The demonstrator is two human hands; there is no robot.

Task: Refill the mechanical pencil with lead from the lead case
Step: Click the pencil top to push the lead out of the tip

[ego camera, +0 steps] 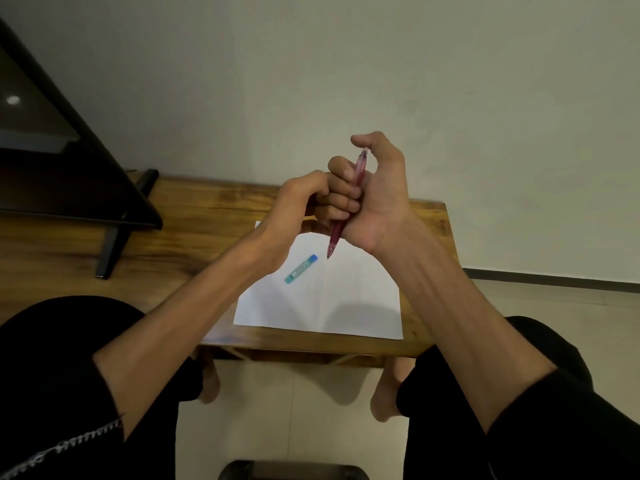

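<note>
The right hand (pixel 374 199) is clenching the mechanical pencil (pixel 346 209) tip-down, thumb at its cap, probably pressing; the left hand (pixel 294 209) is curling alongside, contents indiscernible; the lead case (pixel 301 269) is lying unattended on the paper (pixel 346 306)

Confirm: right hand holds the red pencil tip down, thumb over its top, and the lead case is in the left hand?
Not quite. In the head view the lead case lies on the paper, in no hand. The rest holds: the right hand grips the red pencil tip down, thumb over its top; the left hand is closed beside it.
</note>
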